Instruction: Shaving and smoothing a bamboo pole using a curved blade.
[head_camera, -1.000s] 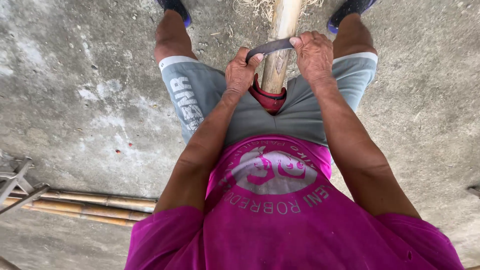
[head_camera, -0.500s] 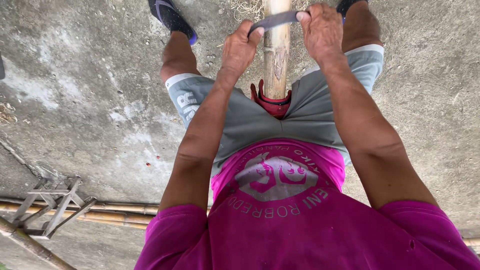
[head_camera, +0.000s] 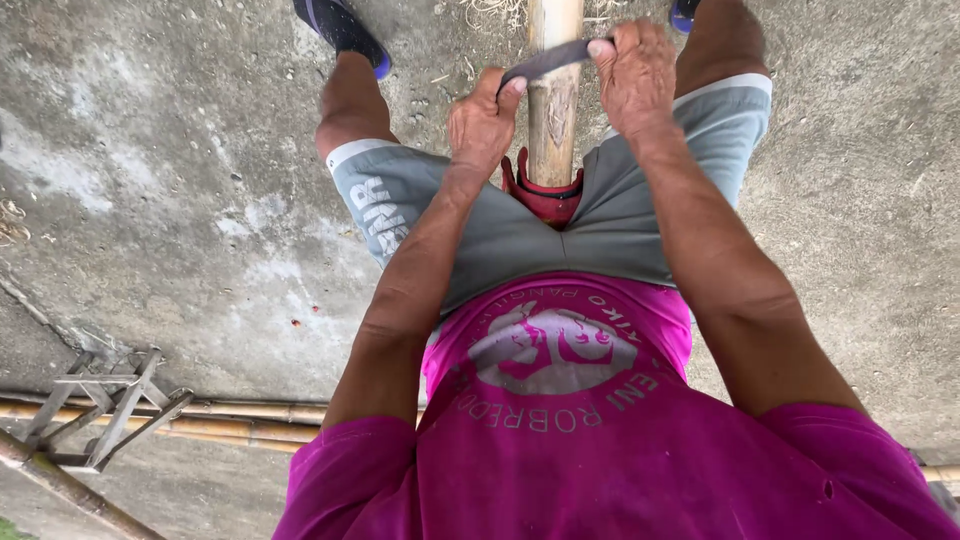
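Seen from above, the person's left hand (head_camera: 482, 120) and right hand (head_camera: 635, 75) each grip one end of a thin, dark, slightly curved metal blade (head_camera: 550, 60), which lies crosswise against a pale tan bamboo pole (head_camera: 553, 110). Both hands are clenched: the left fingers curl over the lower end of the blade, the right fingers close over its higher end beside the pole. How the blade ends, and whether it has handles, is hidden inside the fists.

The bamboo pole runs up out of the top edge, so its far end is cut off. Its near end disappears between the person's thighs, just above a dark red rounded object (head_camera: 543, 195) wedged at the lap; what that object is cannot be made out. The pole sits between grey shorts (head_camera: 610, 215) with pale trim, and a magenta shirt (head_camera: 560, 420) fills the lower foreground, hiding the torso and upper arms.

One dark sandal with a blue edge (head_camera: 340, 30) shows at the top left; the other foot is almost wholly cropped at the top right. Rough grey concrete floor (head_camera: 150, 170) lies beneath. At the lower left, more bamboo poles (head_camera: 230, 420) lie flat beside a weathered grey slatted frame (head_camera: 100, 410), partly cut off by the edge.
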